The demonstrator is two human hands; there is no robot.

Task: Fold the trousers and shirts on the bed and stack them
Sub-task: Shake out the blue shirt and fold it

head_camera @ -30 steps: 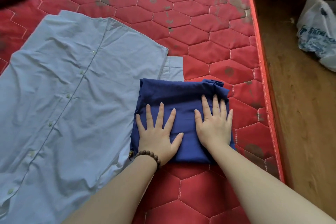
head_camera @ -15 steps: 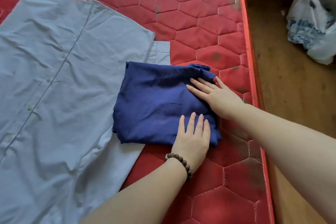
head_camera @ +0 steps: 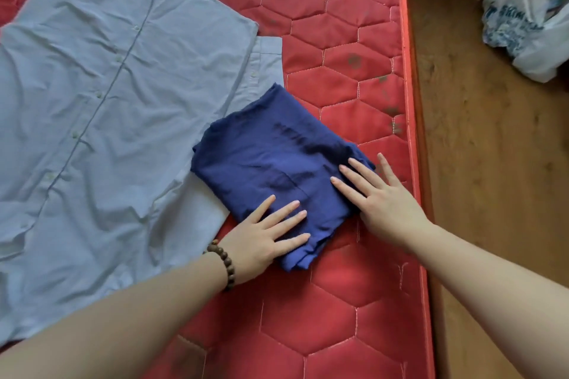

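Nearest the camera, two bare forearms reach in from the bottom edge over a red quilted mattress [head_camera: 323, 332] stitched in a hexagon pattern. The left wrist wears a bracelet of brown wooden beads [head_camera: 223, 264]. Just beyond it the left hand [head_camera: 261, 240] lies flat, palm down, with its fingers straight and a little spread; the fingers rest on the near corner of a folded dark blue garment [head_camera: 277, 163], while the heel of the hand sits on the mattress. The right hand [head_camera: 388, 206] is also flat and open, fingers extended and fanned, pressing on the garment's right edge, with the little finger lying past the cloth on the red cover. Neither hand grips anything. The blue garment is folded into a compact, roughly square bundle that sits at an angle on the mattress near its right side; whether it is trousers or a shirt cannot be told. Its left corner overlaps the hem area of a light blue button-front shirt [head_camera: 107, 101], which is spread out flat and unfolded across the left part of the mattress, placket and white buttons facing up, creased in places. To the right, past the mattress's orange-red piped edge, lies a brown wooden floor [head_camera: 492, 194]. Farthest away, in the upper right corner, a white plastic bag [head_camera: 523, 24] with blue printing sits crumpled on that floor.
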